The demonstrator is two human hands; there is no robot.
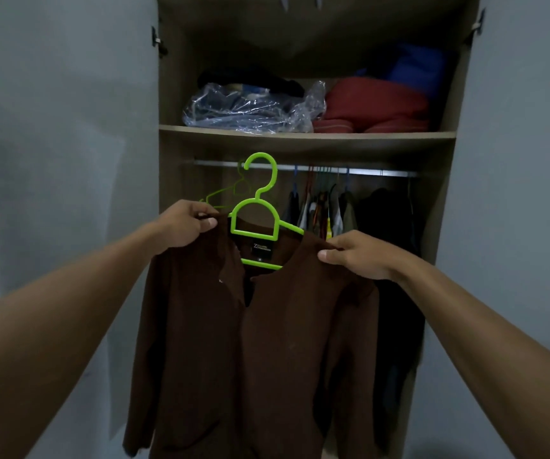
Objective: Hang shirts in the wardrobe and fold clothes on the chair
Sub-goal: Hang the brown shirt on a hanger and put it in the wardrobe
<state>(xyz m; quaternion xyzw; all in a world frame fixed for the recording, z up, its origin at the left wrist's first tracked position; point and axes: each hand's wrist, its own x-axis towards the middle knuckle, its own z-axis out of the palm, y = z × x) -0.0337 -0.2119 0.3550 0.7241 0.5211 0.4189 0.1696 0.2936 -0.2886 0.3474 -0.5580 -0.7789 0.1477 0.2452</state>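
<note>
- At the open wardrobe [445, 193] in front of you, both your arms reach forward and hold a brown shirt [267, 342] up between them
- Your left hand [184, 223] grips the shirt's shoulder on your left, its fingers [209, 223] curled over the cloth with the thumb pressed on top
- Your right hand [356, 256] does the same at the other shoulder, fingers [328, 256] clenched on the fabric and the thumb pointing toward the collar
- The shirt sits on a bright green hanger [255, 231], whose lower bar crosses the open neckline just under the black label; the front hangs open below the collar and both sleeves drop straight down
- The hanger's hook stands up in front of the metal rail [366, 172] near its left end; you cannot tell whether it touches the rail
- Just behind your left hand a second green hanger [220, 195], thinner, hangs from the rail
- Further right along the rail, dark clothes [382, 213] hang packed together on hangers of several colours
- On the shelf [300, 137] above the rail lie a crumpled plastic bag [250, 107] with dark cloth in it, a red bundle [373, 104] just beside it on the right, and a blue bundle [412, 67] behind the red one
- Pale doors [68, 127] stand open on either side of the wardrobe
</note>
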